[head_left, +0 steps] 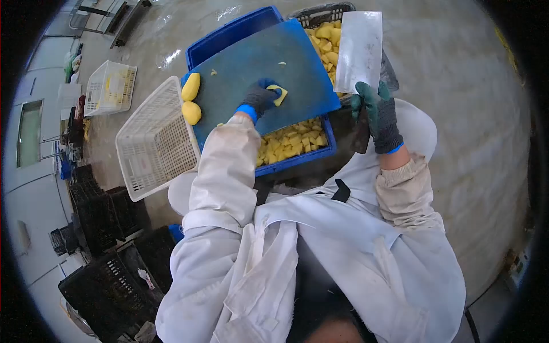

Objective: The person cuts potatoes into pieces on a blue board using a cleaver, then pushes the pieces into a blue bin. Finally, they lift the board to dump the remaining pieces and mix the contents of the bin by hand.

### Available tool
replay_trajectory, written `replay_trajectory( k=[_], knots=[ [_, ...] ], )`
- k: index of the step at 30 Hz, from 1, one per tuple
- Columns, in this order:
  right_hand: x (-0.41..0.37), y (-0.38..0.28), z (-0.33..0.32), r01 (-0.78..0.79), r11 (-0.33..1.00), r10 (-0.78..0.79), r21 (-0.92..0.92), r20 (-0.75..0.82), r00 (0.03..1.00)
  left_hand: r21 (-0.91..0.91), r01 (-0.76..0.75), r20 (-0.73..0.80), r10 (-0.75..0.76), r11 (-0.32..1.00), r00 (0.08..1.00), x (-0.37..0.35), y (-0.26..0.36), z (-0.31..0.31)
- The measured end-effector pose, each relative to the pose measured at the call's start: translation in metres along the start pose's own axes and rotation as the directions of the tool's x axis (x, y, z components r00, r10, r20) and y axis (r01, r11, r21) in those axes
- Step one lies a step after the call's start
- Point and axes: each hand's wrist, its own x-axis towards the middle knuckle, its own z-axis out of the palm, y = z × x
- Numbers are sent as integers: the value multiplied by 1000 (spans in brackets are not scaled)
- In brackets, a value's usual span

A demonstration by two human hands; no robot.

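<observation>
My left hand (260, 97), in a dark glove, is closed on a pale yellow potato piece (278, 95) at the middle of the blue-green cutting board (240, 63). In a green-and-grey glove, my right hand (374, 108) grips a cleaver (359, 51), its broad blade raised beyond the board's right edge. Two whole peeled potatoes, one upper (191, 87) and one lower (191, 112), lie along the left edge of the board. A few small scraps are scattered on its surface. Beneath the near edge, a blue crate (297, 163) holds many cut potato chunks (291, 140).
A black crate (323, 12) with larger potato pieces (327, 43) stands behind the board at right. Another blue crate (234, 28) sits at the back. White baskets stand at left, one near (154, 143) and one farther (110, 88). Dark crates (117, 286) are stacked lower left.
</observation>
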Motion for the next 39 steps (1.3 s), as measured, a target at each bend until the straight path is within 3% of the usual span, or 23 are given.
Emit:
replay_trajectory(
  k=[1,3,4,7,10,12,13,15,17,18,20,26,30,32,33,35,36,38,39],
  knots=[
    [0,0,2,-9,1000,9,-27,-1,1000,-283,10,57,7,959,998,-5,-8,-3],
    [1,2,1,-32,998,37,-59,83,996,-753,62,143,71,655,987,-35,-8,-9],
    [0,5,1,-41,996,51,-78,122,991,-831,71,152,103,552,983,-43,-5,-9],
    [-9,21,7,156,931,-82,-329,230,970,-974,74,106,141,213,984,-67,8,-5],
    [-25,16,19,619,546,-430,-565,445,785,-994,100,104,126,37,987,-93,38,-8],
    [-27,16,22,756,148,-493,-638,615,616,-999,15,26,272,42,962,-88,24,-11],
    [-29,16,24,756,78,-451,-649,654,608,-999,-26,-11,344,40,939,-84,16,-12],
    [-40,6,33,752,-61,-360,-656,717,597,-800,-381,-218,366,464,905,-91,28,-9],
    [-42,10,35,759,-78,-342,-647,732,589,-384,-596,-363,478,705,800,-95,36,-9],
    [-42,13,35,761,-85,-332,-643,739,587,-158,-648,-399,552,745,732,-96,37,-10],
    [-43,12,36,759,-75,-326,-647,735,595,64,-678,-399,641,732,655,-98,41,-12],
    [-42,15,36,740,-56,-342,-670,709,617,-85,-647,-383,574,758,723,-110,56,-16],
    [-38,22,34,735,-8,-410,-678,672,616,17,-667,-458,599,745,657,-110,50,-10],
    [-37,25,34,752,62,-423,-657,665,616,-260,-701,-531,509,664,678,-111,56,-2],
    [-36,25,34,759,96,-431,-644,661,615,-560,-673,-534,412,482,739,-111,64,3],
    [-38,20,37,766,96,-427,-636,669,609,-498,-719,-601,405,485,689,-108,69,5],
    [-40,19,38,769,97,-424,-632,673,607,-127,-744,-643,517,656,566,-105,65,5],
    [-42,20,41,752,91,-399,-653,668,628,152,-661,-659,574,735,486,-99,64,6],
    [-42,21,42,744,89,-386,-662,666,638,36,-667,-690,501,744,522,-96,66,9]
  ],
)
